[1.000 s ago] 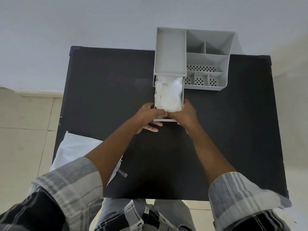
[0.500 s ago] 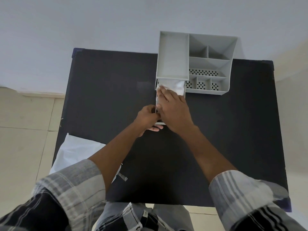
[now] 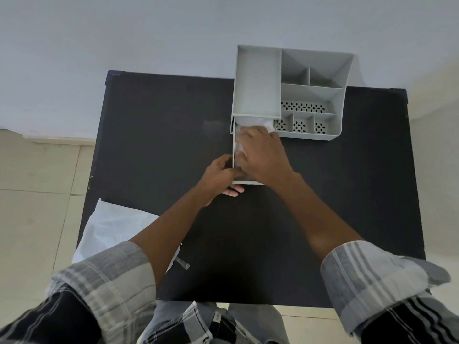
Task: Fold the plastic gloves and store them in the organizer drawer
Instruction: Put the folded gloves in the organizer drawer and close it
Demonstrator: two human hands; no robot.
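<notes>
A grey desk organizer stands at the back of the black table. Its drawer is pulled out toward me from under the left tray. White folded plastic gloves fill the drawer; only their far end and left edge show. My right hand lies flat on top of the gloves, fingers spread, pressing them down. My left hand grips the drawer's front left corner, thumb on the side wall and fingers under the front.
A white plastic bag lies on the table's near left corner, partly under my left forearm. The black table ends at a white wall behind the organizer. Tiled floor lies to the left and right.
One second ago both hands held the drawer's front and the gloves showed. My right hand has since moved onto the gloves and slid a little farther into the drawer. The left hand stays put.
</notes>
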